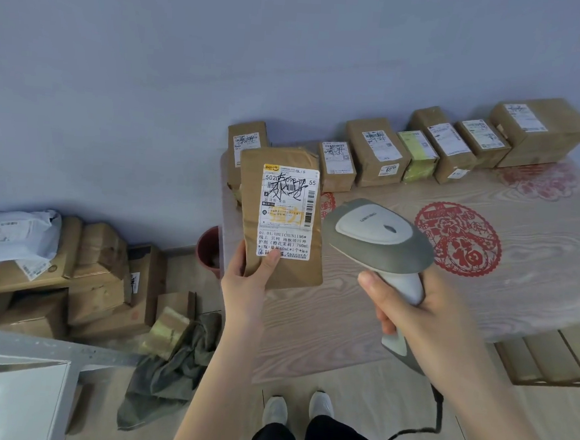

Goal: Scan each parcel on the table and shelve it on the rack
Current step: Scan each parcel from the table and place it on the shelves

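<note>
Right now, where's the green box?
In the head view, the green box stands right of centre in the row along the table's far edge, between a wide brown box and a narrow brown box.

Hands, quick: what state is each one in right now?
Left hand: grips the brown parcel by its lower end, thumb on the label.
Right hand: grips the handle of the barcode scanner.

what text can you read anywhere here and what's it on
"QL / S" and "55": label on the held parcel, top.
"01 01 HBEICHUN1196*": same label, lower part.
"750mL": same label, below that.
"福": red paper-cut on the table.
Brand on the scanner: too blurred.
Labels on the row of parcels: too small.
</note>
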